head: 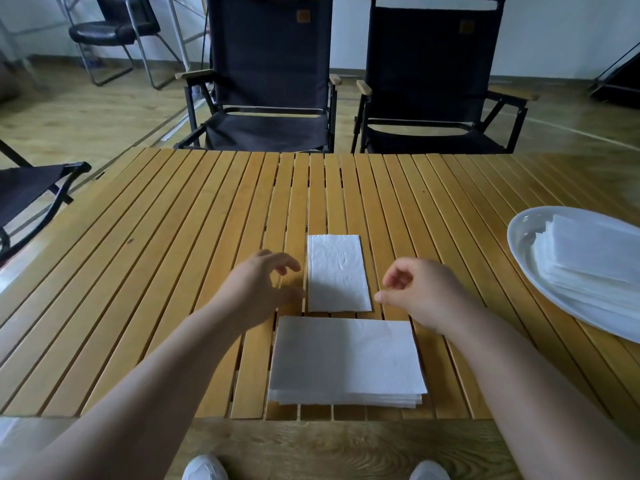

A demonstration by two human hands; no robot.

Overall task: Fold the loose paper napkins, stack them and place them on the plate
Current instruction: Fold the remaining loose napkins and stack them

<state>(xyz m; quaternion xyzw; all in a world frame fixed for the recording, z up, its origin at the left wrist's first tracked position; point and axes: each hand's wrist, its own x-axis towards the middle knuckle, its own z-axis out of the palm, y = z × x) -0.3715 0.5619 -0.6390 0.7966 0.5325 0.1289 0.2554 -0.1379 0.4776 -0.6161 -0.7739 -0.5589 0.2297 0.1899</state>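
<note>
**Folded napkin between two free hands, unfolded stack waiting**

Nearest the camera, two white shoe tips [205,468] show at the lower edge, below the near rim of the slatted yellow wooden bench [138,271]. Just beyond that rim lies a square stack of loose white paper napkins [347,362], still unfolded, directly below both sets of fingers. Ahead of the stack, and between the two hands, a single white paper napkin folded to a narrow rectangle [338,273] lies flat on the slats. The left hand [258,289] hovers just left of it, its fingers [282,263] loosely spread and curled, holding nothing. The right hand [420,294] hovers just right of it, thumb and forefinger [393,277] drawn near each other yet pinching nothing visible. Neither hand touches the paper. Well to the right of the right fingers, an oval white ceramic plate [523,237] already carries a pile of folded white napkins [588,258].

Judged step: one fold is complete and the sheet released. The next move probably calls either for a second fold of this sheet, edges matched squarely, or for lifting the top loose sheet alone from the stack, separating it cleanly from those beneath.
</note>
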